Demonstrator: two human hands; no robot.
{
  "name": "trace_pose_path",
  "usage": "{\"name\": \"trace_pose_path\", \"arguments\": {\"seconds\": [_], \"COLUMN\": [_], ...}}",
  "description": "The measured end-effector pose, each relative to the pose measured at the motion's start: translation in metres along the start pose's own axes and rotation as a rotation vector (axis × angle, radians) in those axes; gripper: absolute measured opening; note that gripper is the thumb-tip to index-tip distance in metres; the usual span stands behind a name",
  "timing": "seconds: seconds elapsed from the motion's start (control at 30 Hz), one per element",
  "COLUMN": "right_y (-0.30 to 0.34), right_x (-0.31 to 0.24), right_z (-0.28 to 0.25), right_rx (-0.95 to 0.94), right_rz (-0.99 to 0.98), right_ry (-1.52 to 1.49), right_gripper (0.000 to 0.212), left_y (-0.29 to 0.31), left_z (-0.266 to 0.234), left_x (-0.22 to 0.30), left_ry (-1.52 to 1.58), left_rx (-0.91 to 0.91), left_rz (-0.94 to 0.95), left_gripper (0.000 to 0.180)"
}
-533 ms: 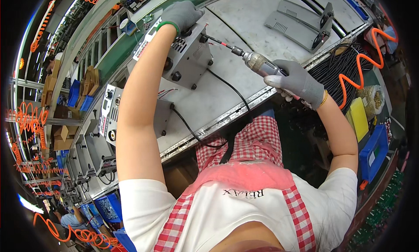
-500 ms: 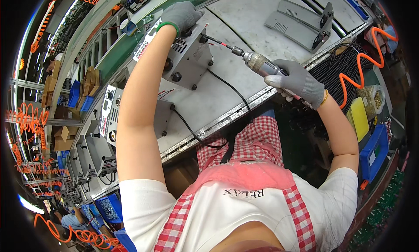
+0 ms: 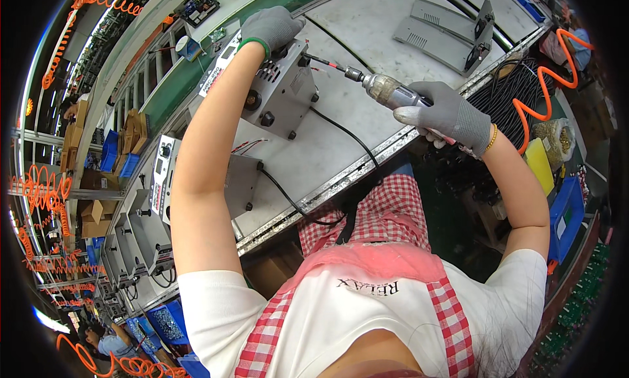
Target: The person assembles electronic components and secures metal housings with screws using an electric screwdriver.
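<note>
In a grey work glove with a green cuff, my left hand (image 3: 272, 29) is closed over the far top of a grey metal machine case (image 3: 289, 97); its fingertips are partly hidden. The case lies tilted on the bench, with black rubber feet and a vented side. My right hand (image 3: 449, 116), also gloved, is wrapped around a power screwdriver (image 3: 388, 92) held level. The long bit points left and its tip meets a black foot (image 3: 304, 61) at the case's upper corner. A black power cord (image 3: 344, 130) runs from the case to the bench edge.
Bent grey metal panels (image 3: 439, 34) lie on the far right of the bench. A second machine (image 3: 242, 181) stands nearer at left. Black cables (image 3: 508, 96), an orange coiled air hose (image 3: 527, 109) and a blue bin (image 3: 567, 224) are at right. A green conveyor strip (image 3: 167, 103) runs behind.
The view has shifted slightly. My left hand stays on the case, and my right hand keeps the screwdriver's bit at the same foot.
</note>
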State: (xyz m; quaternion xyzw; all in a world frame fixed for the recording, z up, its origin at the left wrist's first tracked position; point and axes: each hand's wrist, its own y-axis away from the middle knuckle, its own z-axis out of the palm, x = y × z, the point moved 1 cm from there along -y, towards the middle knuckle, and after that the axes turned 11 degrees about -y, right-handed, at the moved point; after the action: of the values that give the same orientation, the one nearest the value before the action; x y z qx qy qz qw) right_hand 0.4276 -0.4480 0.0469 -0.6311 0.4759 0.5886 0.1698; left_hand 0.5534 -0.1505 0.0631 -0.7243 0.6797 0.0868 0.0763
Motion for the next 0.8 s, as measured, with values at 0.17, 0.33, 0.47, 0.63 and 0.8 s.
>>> {"name": "trace_pose_path", "arguments": {"seconds": [0.17, 0.33, 0.47, 0.63, 0.8], "right_y": [-0.003, -0.007, -0.008, -0.01, -0.002], "right_x": [0.001, 0.003, 0.006, 0.014, 0.019], "right_z": [0.002, 0.003, 0.004, 0.004, 0.004], "right_rx": [0.013, 0.014, -0.001, -0.035, -0.087], "right_rz": [0.004, 0.007, -0.001, -0.044, -0.087], "right_ry": [0.021, 0.024, 0.01, -0.006, -0.117], "right_gripper": [0.047, 0.046, 0.046, 0.045, 0.048], "left_y": [0.004, 0.004, 0.002, 0.004, 0.008], "left_z": [-0.005, -0.001, 0.002, -0.002, -0.005], "left_x": [0.0, -0.003, -0.007, -0.007, -0.005], "left_ry": [0.02, 0.014, 0.046, 0.069, 0.077], "left_rx": [-0.051, -0.002, -0.026, -0.022, 0.006], "left_rz": [-0.015, -0.017, -0.025, -0.025, -0.036], "left_gripper": [0.045, 0.045, 0.045, 0.046, 0.046]}}
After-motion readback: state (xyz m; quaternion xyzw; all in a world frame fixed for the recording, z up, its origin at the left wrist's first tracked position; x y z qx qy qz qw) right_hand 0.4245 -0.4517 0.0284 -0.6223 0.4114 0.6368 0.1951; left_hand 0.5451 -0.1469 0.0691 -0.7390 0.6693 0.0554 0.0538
